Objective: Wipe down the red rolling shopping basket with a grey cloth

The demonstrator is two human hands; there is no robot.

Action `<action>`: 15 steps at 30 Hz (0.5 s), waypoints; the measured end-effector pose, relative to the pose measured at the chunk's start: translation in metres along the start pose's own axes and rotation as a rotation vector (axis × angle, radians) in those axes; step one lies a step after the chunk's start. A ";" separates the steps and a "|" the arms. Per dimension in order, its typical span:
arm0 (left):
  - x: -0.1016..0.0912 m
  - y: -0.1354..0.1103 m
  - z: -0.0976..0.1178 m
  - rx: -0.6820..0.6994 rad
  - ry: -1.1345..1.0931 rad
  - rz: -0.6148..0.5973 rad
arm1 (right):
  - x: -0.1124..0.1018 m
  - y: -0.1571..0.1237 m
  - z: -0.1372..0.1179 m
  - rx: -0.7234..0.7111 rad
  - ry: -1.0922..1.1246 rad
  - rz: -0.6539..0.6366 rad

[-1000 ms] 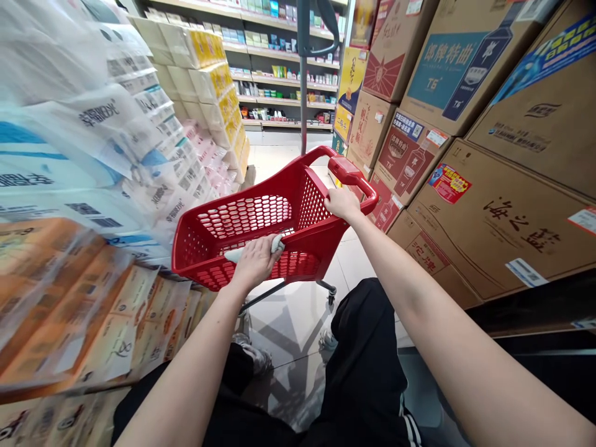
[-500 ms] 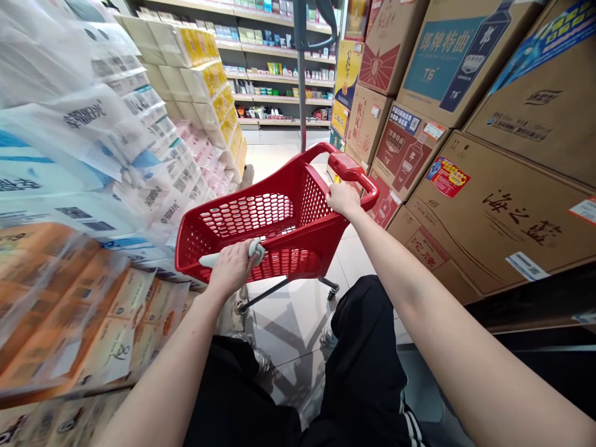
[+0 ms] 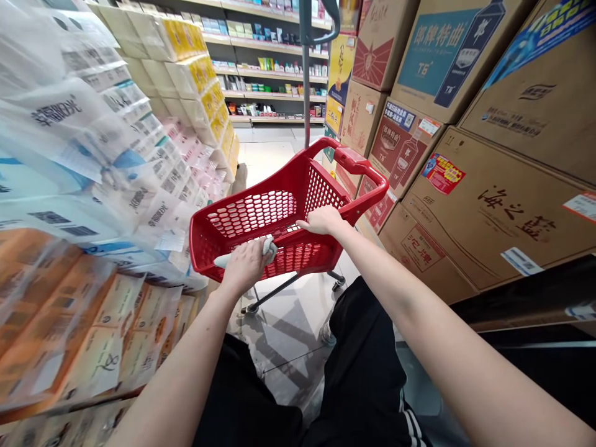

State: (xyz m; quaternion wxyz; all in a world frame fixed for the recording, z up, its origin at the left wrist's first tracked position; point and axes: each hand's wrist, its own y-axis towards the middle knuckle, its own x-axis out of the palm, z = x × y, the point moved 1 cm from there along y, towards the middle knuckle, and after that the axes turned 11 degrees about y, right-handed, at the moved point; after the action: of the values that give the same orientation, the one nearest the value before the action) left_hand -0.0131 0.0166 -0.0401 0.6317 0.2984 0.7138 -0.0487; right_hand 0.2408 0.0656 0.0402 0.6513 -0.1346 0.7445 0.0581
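Observation:
A red plastic shopping cart [image 3: 251, 205] with perforated basket walls stands turned sideways before me, its handle [image 3: 356, 160] at the upper right. My left hand [image 3: 245, 264] is closed around a pale grey-white cloth [image 3: 270, 247] and presses it on the basket's near rim. Cloth shows on both sides of the fingers. Farther right along that same rim, my right hand [image 3: 321, 221] grips the red edge, with the thumb over the inner side. The part of the rim beneath both palms is hidden.
Wrapped tissue packs [image 3: 135, 167] are stacked close on the left. Cardboard cartons [image 3: 516, 211] rise on the right. A grey pole [image 3: 306, 87] stands behind the cart, and stocked shelves [image 3: 274, 62] line the back. Tiled floor [image 3: 293, 329] shows beneath.
My right hand has slid along the near rim, away from the handle and towards my left hand. The cart sits slightly farther right in view; my left hand still holds the cloth on the rim.

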 end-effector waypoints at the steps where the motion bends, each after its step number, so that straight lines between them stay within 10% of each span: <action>1: 0.002 -0.005 -0.004 -0.009 -0.006 0.014 | 0.001 0.001 0.003 0.012 -0.004 -0.006; 9: 0.021 -0.065 -0.055 -0.199 0.011 0.040 | 0.001 0.005 0.012 0.042 -0.019 -0.037; 15: 0.014 -0.044 -0.034 -0.206 0.006 0.024 | 0.000 0.003 0.006 0.035 -0.024 -0.045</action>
State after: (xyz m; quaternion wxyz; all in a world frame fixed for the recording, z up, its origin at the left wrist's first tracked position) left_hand -0.0646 0.0008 -0.0600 0.6575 0.2405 0.7133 0.0333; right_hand 0.2456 0.0696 0.0394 0.6636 -0.1389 0.7344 0.0321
